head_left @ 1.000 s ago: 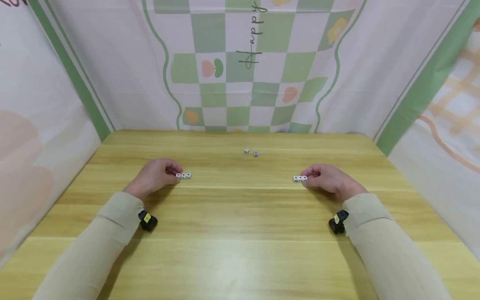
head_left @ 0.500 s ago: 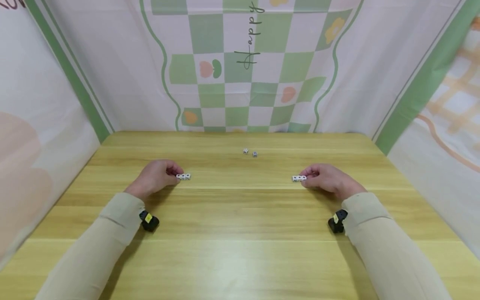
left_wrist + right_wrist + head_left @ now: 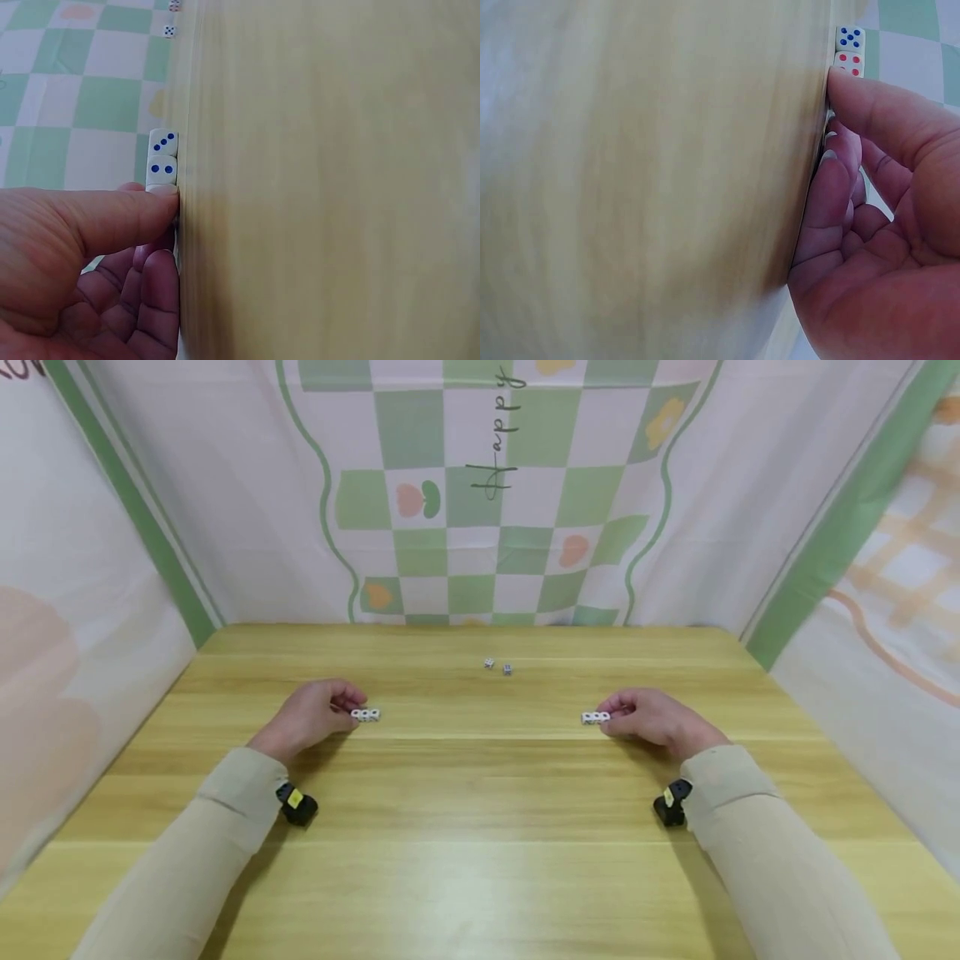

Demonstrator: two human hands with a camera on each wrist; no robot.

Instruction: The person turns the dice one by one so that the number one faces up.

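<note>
Checkered green-and-white cloth hangs beyond both my grips, behind the far edge of the wood-grain table. Left hand: thumb on the near side, fingers on the far side, pinching the outer end of the left dice row. This row of three white dice lies on the table, projecting from my fingertips toward my other hand. Viewed from the left wrist, the two dice ahead of my thumb show three and two blue pips; my thumb covers most of the third. Right hand: same pinch, mirrored, on the outer end of the right dice row, also three white dice, projecting inward. Viewed from the right wrist, the farthest die shows five blue pips; the next shows red pips, partly hidden by my thumb. Two loose dice lie near each other on the table, beyond and between my grips, apart from both rows. Beige sleeves cover my forearms behind each grip.
</note>
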